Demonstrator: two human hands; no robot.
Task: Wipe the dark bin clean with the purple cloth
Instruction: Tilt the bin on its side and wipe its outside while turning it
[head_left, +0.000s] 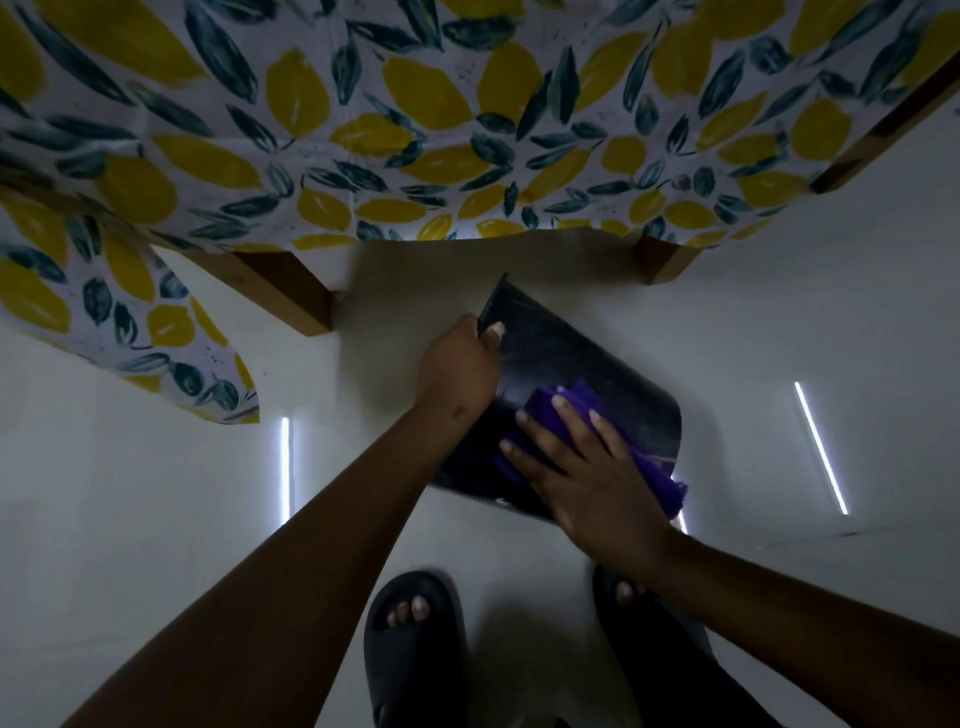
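left grip (460, 358) clamps dark bin (587, 374) rim — right (587, 467) flat, pressing purple cloth (660, 467)

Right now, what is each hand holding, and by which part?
The left hand grips the dark plastic bin by its rim. The right hand presses the purple cloth flat against the bin's side.

Purple cloth (571, 402), lemon-print tablecloth (415, 130)
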